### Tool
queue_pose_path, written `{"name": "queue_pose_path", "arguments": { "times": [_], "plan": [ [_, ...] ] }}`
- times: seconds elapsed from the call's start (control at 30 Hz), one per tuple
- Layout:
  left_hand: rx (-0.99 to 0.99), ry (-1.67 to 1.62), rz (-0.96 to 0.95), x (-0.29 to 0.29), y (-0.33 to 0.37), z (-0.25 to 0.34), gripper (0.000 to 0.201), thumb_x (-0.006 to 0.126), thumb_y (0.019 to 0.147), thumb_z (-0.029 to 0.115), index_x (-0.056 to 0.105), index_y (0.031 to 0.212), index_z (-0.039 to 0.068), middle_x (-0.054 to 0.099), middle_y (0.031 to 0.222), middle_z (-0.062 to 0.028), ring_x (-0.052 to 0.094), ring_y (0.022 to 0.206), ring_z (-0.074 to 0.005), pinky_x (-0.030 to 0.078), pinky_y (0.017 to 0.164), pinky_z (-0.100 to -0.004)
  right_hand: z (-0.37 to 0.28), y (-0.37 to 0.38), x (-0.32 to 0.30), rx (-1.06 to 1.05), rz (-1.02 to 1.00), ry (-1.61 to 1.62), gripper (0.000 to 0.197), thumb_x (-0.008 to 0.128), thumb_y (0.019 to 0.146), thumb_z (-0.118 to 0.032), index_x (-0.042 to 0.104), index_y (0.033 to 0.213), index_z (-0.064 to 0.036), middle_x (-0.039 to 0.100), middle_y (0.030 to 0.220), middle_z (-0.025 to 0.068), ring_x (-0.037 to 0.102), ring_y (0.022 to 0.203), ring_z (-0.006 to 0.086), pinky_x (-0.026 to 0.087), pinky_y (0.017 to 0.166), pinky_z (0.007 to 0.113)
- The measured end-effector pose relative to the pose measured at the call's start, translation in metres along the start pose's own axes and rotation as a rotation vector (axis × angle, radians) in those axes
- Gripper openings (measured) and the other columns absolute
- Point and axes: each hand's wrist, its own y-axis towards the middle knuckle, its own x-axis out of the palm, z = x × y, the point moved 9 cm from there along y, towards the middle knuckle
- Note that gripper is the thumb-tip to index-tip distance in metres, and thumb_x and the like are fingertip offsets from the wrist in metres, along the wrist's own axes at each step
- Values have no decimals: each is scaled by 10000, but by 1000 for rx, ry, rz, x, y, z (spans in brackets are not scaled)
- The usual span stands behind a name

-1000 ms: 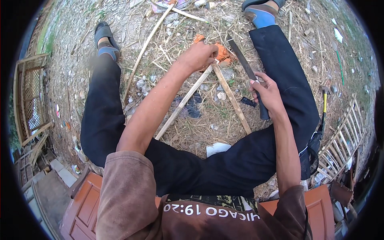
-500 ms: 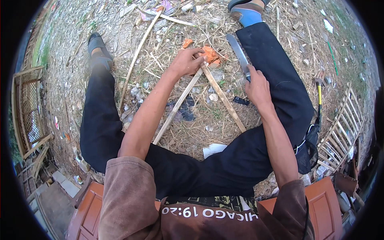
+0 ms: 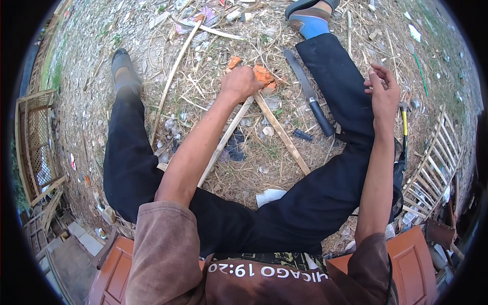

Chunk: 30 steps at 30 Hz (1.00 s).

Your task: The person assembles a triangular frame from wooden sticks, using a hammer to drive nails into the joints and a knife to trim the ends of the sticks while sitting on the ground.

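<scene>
Black-trousered legs (image 3: 229, 216) spread across the lower middle of the frame; between them, beyond a white scrap (image 3: 269, 196), two wooden strips (image 3: 283, 128) slant up to meet in the upper middle; right of the strips, a small black object (image 3: 303, 134) and a dark-handled knife (image 3: 306, 89) lie on the ground; the right hand (image 3: 384, 96), upper right, is empty, fingers loosely bent; the left hand (image 3: 240, 83), well apart from it, is closed on the strips' meeting ends, beside an orange chunk (image 3: 263, 74).
</scene>
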Motion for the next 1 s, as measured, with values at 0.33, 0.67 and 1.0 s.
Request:
{"name": "queue_pose_path", "arguments": {
  "times": [0.33,0.67,1.0],
  "plan": [
    [-52,-102,35,8,14,-18,242,749,750,296,782,852,78,744,907,-147,717,879,-292,551,840,-411,90,81,-135,189,-62,-417,279,624,929,-224,665,1159,-71,655,935,29,580,752,70,455,639,225],
    [203,-579,191,-11,7,-3,189,729,823,175,731,931,21,694,841,-56,621,730,-144,509,707,-308,264,37,-264,343,-16,-1060,524,706,786,-329,631,1231,-64,692,1068,234,666,1021,376,493,926,451],
    [185,-872,342,-17,-19,-40,155,679,928,70,654,1044,-30,672,924,-56,625,793,-78,524,702,-222,212,9,-242,626,117,-1264,510,636,843,-324,579,1292,-89,625,1277,216,582,1227,376,458,1030,498]
  ]
}}
